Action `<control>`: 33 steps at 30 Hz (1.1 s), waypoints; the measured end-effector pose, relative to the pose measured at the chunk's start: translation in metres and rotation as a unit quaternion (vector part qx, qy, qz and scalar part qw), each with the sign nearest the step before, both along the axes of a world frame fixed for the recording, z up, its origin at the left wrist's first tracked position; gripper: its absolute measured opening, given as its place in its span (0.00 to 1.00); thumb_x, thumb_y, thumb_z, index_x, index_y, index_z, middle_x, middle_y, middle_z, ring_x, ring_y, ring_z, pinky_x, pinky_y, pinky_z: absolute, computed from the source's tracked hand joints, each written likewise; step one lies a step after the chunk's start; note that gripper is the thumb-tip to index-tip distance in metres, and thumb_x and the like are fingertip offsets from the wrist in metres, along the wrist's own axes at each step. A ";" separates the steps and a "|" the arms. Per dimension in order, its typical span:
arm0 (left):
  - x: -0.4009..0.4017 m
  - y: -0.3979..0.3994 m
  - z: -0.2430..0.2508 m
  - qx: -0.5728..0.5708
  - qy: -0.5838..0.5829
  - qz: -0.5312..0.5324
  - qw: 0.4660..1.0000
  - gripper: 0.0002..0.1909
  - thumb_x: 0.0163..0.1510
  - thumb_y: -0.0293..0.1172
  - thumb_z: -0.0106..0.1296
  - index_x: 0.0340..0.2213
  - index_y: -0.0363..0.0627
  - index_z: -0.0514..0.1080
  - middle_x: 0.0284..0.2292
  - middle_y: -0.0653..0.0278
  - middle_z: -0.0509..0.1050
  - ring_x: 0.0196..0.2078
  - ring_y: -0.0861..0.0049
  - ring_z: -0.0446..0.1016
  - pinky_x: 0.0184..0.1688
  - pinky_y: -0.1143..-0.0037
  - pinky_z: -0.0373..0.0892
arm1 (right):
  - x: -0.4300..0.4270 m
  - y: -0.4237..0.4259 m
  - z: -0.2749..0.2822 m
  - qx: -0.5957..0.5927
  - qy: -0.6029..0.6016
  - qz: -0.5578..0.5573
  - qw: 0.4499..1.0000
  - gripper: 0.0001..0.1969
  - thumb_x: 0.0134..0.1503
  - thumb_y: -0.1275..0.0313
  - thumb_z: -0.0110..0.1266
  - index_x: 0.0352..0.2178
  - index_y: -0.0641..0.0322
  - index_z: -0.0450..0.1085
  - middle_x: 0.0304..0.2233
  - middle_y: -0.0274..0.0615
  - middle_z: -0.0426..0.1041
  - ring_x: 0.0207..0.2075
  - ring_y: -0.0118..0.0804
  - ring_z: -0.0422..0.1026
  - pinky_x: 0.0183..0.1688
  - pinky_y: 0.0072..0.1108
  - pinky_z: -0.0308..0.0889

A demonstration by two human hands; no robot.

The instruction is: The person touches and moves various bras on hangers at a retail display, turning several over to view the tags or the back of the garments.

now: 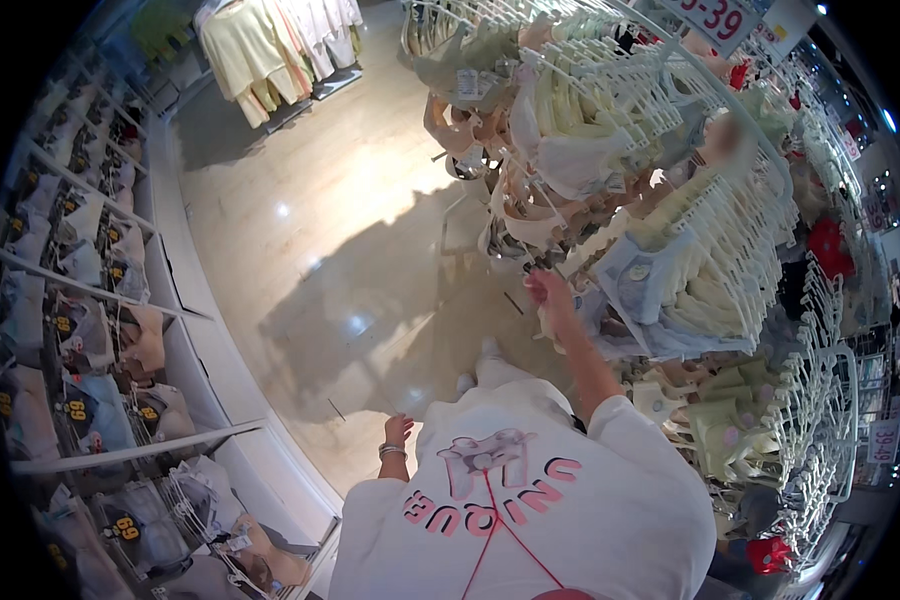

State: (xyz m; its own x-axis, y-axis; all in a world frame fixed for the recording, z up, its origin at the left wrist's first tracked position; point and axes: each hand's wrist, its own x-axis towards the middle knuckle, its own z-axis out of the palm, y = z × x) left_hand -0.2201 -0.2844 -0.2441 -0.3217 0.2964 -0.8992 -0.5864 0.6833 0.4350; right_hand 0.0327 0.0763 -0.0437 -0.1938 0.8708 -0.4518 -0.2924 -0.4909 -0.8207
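Note:
My right hand (547, 289) reaches forward to the near side of the clothes rack, with its fingers bent beside the end of a hanger row. Whether it grips a hanger there is too small to tell. Right of it hang pale blue and cream bras (634, 274) on white plastic hangers (731, 247). Above the hand, peach bras (529, 214) hang from a lower arm of the rack. My left hand (398, 429), with a bracelet at the wrist, is held low at my left side over the floor, its fingers apart and nothing seen in it.
White shelving (225, 375) with boxed or hung bras and price tags lines the left. Tiled floor (300, 247) lies between it and the rack. A garment rail with pale tops (247, 52) stands at the far end. Green bras (727, 420) hang at the right, near a white metal rail (851, 420).

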 end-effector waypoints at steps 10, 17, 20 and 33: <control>0.020 -0.088 -0.042 -0.078 -0.057 0.096 0.991 0.16 0.44 0.34 0.45 0.35 0.39 0.63 0.30 0.56 0.70 0.30 0.71 0.69 0.29 0.72 0.64 | -0.017 0.116 0.041 0.305 -0.311 -0.242 0.867 0.31 0.43 0.69 0.57 0.46 0.65 0.51 0.39 0.46 0.60 0.38 0.37 0.62 0.41 0.24 0.58; -0.001 -0.089 -0.063 -0.095 -0.101 0.198 0.970 0.13 0.43 0.35 0.44 0.31 0.42 0.65 0.28 0.60 0.70 0.29 0.75 0.69 0.29 0.74 0.63 | -0.044 0.145 0.104 0.417 -0.415 -0.285 0.756 0.47 0.37 0.64 0.63 0.51 0.71 0.40 0.50 0.56 0.45 0.52 0.48 0.48 0.53 0.30 0.45; -0.033 -0.052 -0.058 -0.086 -0.072 0.195 0.974 0.15 0.44 0.36 0.44 0.34 0.42 0.64 0.28 0.61 0.71 0.29 0.75 0.69 0.29 0.74 0.63 | -0.029 0.167 0.096 0.453 -0.388 -0.233 0.768 0.46 0.37 0.64 0.63 0.51 0.72 0.41 0.49 0.56 0.46 0.51 0.48 0.49 0.52 0.30 0.45; -0.219 0.210 -0.007 0.024 0.081 -0.071 0.994 0.13 0.47 0.39 0.43 0.33 0.45 0.65 0.29 0.64 0.72 0.30 0.78 0.70 0.30 0.76 0.62 | -0.034 0.180 0.120 0.355 -0.429 -0.236 0.796 0.23 0.42 0.64 0.59 0.33 0.72 0.60 0.32 0.41 0.61 0.35 0.32 0.59 0.42 0.21 0.54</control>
